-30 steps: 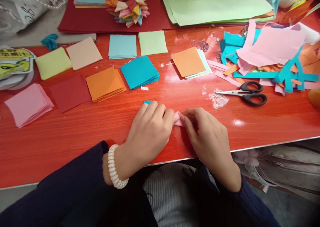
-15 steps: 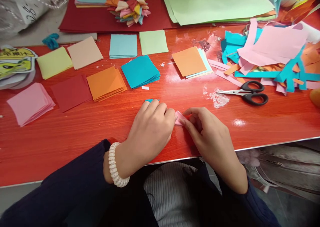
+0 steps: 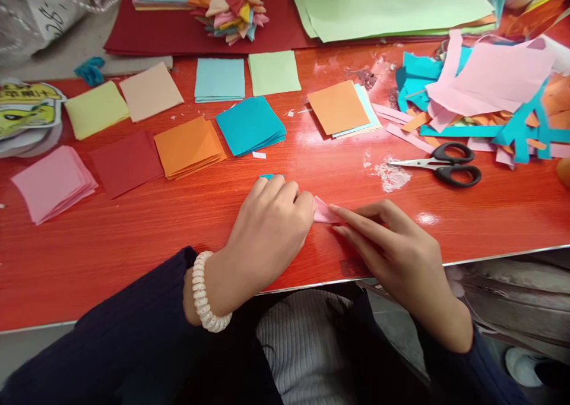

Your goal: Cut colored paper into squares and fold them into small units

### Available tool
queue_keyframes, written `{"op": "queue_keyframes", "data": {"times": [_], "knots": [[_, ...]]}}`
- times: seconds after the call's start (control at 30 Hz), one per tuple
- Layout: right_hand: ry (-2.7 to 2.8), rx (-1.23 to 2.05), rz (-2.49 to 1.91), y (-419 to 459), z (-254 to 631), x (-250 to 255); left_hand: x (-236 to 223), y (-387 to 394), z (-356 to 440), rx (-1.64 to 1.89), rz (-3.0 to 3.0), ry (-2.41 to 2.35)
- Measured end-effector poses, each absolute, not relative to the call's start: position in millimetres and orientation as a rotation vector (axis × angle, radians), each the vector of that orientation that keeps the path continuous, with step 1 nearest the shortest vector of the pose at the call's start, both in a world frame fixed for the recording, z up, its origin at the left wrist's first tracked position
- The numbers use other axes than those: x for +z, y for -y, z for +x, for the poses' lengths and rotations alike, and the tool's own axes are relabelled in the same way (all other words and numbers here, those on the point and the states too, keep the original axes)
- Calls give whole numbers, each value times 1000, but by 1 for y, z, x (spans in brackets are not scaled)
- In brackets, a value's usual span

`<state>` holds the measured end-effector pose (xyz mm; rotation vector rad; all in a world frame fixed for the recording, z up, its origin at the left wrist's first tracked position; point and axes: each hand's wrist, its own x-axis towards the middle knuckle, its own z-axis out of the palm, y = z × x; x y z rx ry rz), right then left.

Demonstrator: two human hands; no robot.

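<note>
A small folded piece of pink paper (image 3: 324,211) lies on the red tabletop near the front edge. My left hand (image 3: 271,230) is closed, knuckles up, and its thumb side holds down the paper's left end, which is hidden under it. A bit of blue paper (image 3: 271,176) pokes out beyond the knuckles of this hand; whether it is gripped does not show. On the other side, my right hand (image 3: 392,244) has its fingers stretched out, the index fingertip touching the right end of the pink paper. Its thumb tip rests just below, slightly apart from the index finger.
Square paper stacks lie beyond my hands, among them pink (image 3: 53,184), orange (image 3: 189,148) and blue (image 3: 250,126). Black-handled scissors (image 3: 454,164) lie to the right, before a heap of paper scraps (image 3: 494,78). At the back stands a folded-paper ring (image 3: 231,10) by green sheets (image 3: 392,7).
My right hand has shifted right along the pink paper, its pinch loosened and its fingers straightened. The left hand has stayed almost still on the paper.
</note>
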<state>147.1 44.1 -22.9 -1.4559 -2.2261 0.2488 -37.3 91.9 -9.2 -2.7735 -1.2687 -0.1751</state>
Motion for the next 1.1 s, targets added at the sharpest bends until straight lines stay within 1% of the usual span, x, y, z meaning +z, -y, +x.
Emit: {"op": "queue_keyframes", "data": {"times": [0.23,0.63,1.1], "knots": [[2426,133,-1308,-44,156,-26,-9,-92,-38,-195,-2789,1253],[2543,-63,-1257,-47,155,-28,-9,-92,-38,-191,-2817,1293],[2575,-96,-1207,-46,155,-25,-6,-93,-36,-102,-2828,1250]]}}
